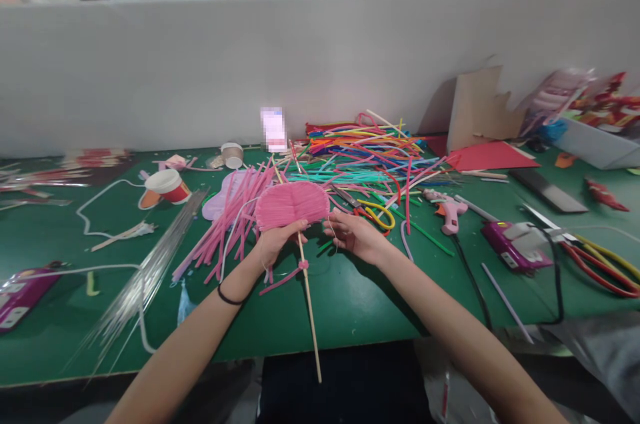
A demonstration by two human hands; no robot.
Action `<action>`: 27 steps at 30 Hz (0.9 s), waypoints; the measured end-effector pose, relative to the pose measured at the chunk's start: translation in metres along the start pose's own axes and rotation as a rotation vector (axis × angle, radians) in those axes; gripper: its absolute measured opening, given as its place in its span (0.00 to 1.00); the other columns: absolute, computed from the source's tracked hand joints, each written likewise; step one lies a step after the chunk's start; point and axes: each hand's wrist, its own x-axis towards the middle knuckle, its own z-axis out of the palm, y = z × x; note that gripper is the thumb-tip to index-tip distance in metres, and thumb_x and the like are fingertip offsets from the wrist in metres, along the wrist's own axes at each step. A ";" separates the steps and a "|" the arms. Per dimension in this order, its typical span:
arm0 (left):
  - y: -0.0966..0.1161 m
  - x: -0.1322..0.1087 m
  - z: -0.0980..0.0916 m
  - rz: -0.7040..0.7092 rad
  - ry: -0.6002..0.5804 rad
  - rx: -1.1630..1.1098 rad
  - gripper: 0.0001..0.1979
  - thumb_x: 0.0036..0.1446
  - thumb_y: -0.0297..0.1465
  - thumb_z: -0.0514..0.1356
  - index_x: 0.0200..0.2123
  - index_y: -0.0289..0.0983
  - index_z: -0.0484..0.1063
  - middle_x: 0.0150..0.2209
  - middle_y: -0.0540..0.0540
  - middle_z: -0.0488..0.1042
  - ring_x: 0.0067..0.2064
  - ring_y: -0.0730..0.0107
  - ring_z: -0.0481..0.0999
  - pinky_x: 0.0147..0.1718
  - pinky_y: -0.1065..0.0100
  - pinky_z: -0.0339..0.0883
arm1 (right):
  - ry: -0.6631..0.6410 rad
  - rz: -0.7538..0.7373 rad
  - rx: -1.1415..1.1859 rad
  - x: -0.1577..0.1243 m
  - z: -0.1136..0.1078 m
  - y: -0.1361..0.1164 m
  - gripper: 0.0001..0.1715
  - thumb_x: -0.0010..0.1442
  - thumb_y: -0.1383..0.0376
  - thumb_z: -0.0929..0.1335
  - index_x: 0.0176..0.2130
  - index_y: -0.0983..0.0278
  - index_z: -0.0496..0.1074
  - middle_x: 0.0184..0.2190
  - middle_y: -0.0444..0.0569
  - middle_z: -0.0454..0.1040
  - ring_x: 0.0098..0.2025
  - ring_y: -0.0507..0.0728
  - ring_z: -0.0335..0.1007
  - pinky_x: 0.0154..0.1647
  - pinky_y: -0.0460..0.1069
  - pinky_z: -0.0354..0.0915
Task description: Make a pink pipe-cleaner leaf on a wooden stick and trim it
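Observation:
My left hand (273, 244) is closed around the lower edge of a pink fan (293, 204) made of fuzzy stems laid side by side. A wooden stick (311, 317) runs down from the fan past my left thumb, with a small pink knot (303, 265) wrapped around it. At the fan's right edge, my right hand (357, 235) has its fingers pinched together on a thin pale thread (334, 237), which curves below the fingertips. Behind and left of the fan lie loose pink pipe cleaners (220, 237) on a lilac shape (220, 194).
Colourful pipe cleaners (360, 151) are heaped against the partition (320, 57). Yellow-handled scissors (377, 214), a pink glue gun (451, 211), large scissors (590, 257) and a purple power strip (515, 247) lie rightward. Leftward are a paper cup (170, 185) and metal wires (150, 277).

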 end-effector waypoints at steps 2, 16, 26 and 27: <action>0.001 0.000 0.000 0.001 -0.004 -0.004 0.11 0.46 0.39 0.67 0.24 0.37 0.79 0.22 0.47 0.77 0.27 0.65 0.75 0.33 0.66 0.69 | 0.010 -0.013 -0.006 0.001 0.001 0.001 0.13 0.56 0.55 0.72 0.37 0.61 0.75 0.35 0.47 0.79 0.33 0.51 0.75 0.28 0.43 0.68; 0.007 -0.010 0.008 -0.043 -0.041 -0.012 0.10 0.46 0.39 0.67 0.23 0.38 0.80 0.21 0.46 0.77 0.29 0.64 0.75 0.36 0.64 0.68 | 0.062 -0.101 -0.047 0.004 0.011 0.007 0.23 0.42 0.54 0.78 0.24 0.63 0.66 0.17 0.38 0.64 0.27 0.50 0.73 0.22 0.41 0.64; 0.007 -0.006 0.005 0.004 -0.139 -0.164 0.15 0.48 0.41 0.65 0.26 0.33 0.77 0.23 0.46 0.77 0.27 0.68 0.74 0.32 0.66 0.68 | 0.100 -0.111 -0.120 0.001 0.008 0.002 0.23 0.49 0.47 0.73 0.29 0.65 0.71 0.26 0.46 0.76 0.28 0.53 0.75 0.22 0.43 0.67; 0.008 -0.005 0.005 -0.002 -0.128 -0.183 0.15 0.48 0.42 0.64 0.26 0.33 0.76 0.23 0.46 0.77 0.26 0.68 0.74 0.31 0.66 0.68 | 0.091 -0.095 -0.114 0.000 0.007 0.001 0.22 0.51 0.48 0.72 0.31 0.65 0.72 0.28 0.48 0.77 0.29 0.53 0.75 0.23 0.44 0.68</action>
